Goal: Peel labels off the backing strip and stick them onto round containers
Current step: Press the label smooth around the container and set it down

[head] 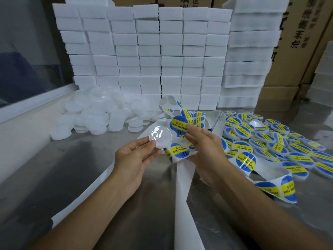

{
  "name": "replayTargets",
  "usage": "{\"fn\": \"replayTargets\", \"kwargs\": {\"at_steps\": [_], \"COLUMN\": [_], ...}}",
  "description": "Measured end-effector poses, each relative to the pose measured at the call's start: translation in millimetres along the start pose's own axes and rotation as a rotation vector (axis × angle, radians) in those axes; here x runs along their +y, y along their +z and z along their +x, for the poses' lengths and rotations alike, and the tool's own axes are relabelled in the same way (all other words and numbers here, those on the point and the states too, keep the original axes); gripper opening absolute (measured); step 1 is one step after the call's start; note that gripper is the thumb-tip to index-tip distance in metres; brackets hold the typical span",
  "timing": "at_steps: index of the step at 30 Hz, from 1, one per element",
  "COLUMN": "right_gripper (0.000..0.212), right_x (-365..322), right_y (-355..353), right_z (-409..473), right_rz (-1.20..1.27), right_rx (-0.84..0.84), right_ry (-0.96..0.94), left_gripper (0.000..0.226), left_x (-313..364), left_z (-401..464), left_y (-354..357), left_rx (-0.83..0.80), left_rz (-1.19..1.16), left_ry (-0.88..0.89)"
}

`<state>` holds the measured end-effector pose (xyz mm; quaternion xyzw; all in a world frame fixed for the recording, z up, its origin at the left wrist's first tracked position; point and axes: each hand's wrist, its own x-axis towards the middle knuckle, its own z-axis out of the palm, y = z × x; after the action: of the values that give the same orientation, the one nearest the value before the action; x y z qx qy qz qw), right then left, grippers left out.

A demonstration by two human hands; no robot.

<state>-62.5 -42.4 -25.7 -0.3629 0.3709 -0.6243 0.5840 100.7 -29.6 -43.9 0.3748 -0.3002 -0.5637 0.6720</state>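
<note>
Above the steel table [72, 177], left hand [134, 159] pinches a clear container [160, 137]; right hand [201, 147] pinches a label [177, 123].

Blue labels [246, 161] with yellow bands; white foam blocks [144, 51]; clear container [160, 135].

table [75, 170]: brushed metal, dull sheen, lower frame
lid [161, 138]: clear glossy plastic, centre
labels [177, 123]: glossy blue-yellow paper
strip [182, 192]: smooth white paper
blocks [149, 51]: matt white foam, top
boxes [297, 33]: brown cardboard, upper right
</note>
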Motion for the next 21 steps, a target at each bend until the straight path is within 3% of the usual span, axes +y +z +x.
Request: {"fn": "replayTargets", "kwargs": {"at_steps": [4, 9, 13, 18, 21], "right_gripper": [0.025, 0.007, 0.008, 0.009, 0.011], "right_x": [-4.6, -0.1, 2.0, 2.6, 2.9], "right_y": [0.3, 4.4, 5.5, 5.2, 5.8], "right_z": [-1.2, -4.5, -5.4, -6.2, -6.8], "right_rz": [0.047, -0.111, -0.192, -0.226, -0.244], "right_rx": [-0.069, -0.123, -0.116, -0.098, -0.103], "right_ry": [0.081, 0.041, 0.007, -0.012, -0.022], "left_gripper": [0.012, 0.013, 0.028, 0.019, 0.024], "left_x": [-0.8, 0.3, 4.0, 5.4, 6.4], "left_z": [2.9, 0.9, -2.5, -3.4, -3.8], "left_y": [-2.2, 1.2, 3.0, 4.0, 4.5], "left_rx": [0.006, -0.012, -0.047, -0.05, -0.048], "left_rz": [-0.015, -0.029, -0.011, 0.009, 0.005], "left_ry": [-0.013, -0.018, -0.014, -0.02, -0.023]}}
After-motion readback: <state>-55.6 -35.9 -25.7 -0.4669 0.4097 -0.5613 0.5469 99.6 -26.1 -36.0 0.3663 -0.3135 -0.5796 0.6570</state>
